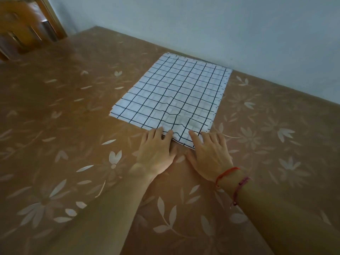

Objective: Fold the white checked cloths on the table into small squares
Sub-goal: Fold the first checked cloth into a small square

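Pressing down the cloth's near edge

On my feed, the left hand (156,150) lies flat on the table (73,126), fingers spread, tips on the near edge of the white checked cloth (171,92), which stretches away beyond both hands. Just beside it, the right hand (209,155), fingers spread too, covers the cloth's nearest corner.

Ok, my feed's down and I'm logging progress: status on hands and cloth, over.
Fingers of left hand and right hand flat on near edge of checked cloth. Cloth lies flat on table, not yet a small square. Nothing on the cloth.
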`<action>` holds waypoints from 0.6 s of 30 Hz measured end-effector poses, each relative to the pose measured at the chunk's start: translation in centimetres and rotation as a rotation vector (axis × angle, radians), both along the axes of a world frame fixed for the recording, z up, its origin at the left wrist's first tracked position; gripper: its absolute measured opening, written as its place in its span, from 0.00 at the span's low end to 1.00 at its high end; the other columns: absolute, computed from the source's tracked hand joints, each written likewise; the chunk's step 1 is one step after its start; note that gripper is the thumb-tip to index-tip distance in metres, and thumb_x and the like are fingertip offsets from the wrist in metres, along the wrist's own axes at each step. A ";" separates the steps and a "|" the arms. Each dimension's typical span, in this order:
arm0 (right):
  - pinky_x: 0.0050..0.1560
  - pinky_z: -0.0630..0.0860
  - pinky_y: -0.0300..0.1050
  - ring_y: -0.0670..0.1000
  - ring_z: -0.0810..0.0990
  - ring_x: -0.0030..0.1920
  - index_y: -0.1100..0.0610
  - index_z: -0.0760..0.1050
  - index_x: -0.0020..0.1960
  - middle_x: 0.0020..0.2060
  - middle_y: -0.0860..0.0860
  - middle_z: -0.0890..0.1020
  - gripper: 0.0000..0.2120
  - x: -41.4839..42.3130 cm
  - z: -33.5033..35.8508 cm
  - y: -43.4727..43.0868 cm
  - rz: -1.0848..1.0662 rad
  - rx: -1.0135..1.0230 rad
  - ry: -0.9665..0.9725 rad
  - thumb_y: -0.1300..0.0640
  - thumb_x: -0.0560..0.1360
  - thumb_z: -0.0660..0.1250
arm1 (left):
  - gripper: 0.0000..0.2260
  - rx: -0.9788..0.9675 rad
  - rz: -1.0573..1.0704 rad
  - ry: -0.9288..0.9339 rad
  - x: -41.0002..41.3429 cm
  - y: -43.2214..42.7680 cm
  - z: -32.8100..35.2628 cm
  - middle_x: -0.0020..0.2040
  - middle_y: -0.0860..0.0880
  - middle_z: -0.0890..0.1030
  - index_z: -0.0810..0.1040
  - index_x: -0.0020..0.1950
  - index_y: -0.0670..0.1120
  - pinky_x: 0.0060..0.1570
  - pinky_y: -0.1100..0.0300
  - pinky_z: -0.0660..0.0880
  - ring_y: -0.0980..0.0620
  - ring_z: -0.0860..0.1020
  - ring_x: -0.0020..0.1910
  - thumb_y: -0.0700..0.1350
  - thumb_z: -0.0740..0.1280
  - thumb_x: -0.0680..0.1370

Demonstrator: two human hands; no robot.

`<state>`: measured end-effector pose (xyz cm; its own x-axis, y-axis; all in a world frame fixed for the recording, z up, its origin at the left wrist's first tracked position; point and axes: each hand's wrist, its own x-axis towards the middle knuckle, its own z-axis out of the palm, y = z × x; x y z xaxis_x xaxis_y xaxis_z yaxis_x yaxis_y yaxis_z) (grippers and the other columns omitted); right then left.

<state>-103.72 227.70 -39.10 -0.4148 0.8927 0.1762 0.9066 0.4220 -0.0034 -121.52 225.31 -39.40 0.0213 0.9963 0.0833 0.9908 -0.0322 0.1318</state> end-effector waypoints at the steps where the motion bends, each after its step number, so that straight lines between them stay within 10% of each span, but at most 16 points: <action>1: 0.63 0.68 0.60 0.61 0.77 0.53 0.55 0.70 0.69 0.51 0.58 0.80 0.27 0.0 0.0 -0.3 -0.006 0.002 0.004 0.40 0.76 0.57 | 0.23 0.043 -0.008 0.012 0.1 -0.3 -0.1 0.66 0.43 0.74 0.71 0.71 0.49 0.67 0.48 0.63 0.43 0.70 0.66 0.56 0.57 0.79; 13: 0.57 0.68 0.50 0.54 0.79 0.47 0.53 0.78 0.53 0.41 0.49 0.82 0.10 0.7 0.9 -2.4 0.024 0.020 -0.024 0.52 0.74 0.64 | 0.04 0.177 -0.036 0.076 0.5 -1.6 0.2 0.37 0.49 0.78 0.81 0.44 0.47 0.42 0.52 0.73 0.47 0.77 0.38 0.41 0.73 0.71; 18: 0.53 0.74 0.55 0.57 0.79 0.48 0.54 0.77 0.59 0.47 0.54 0.81 0.23 1.8 1.6 -3.9 -0.013 0.057 0.054 0.52 0.66 0.74 | 0.01 0.212 -0.079 -0.054 1.1 -3.4 1.7 0.40 0.49 0.79 0.80 0.42 0.44 0.41 0.53 0.74 0.47 0.77 0.40 0.40 0.71 0.73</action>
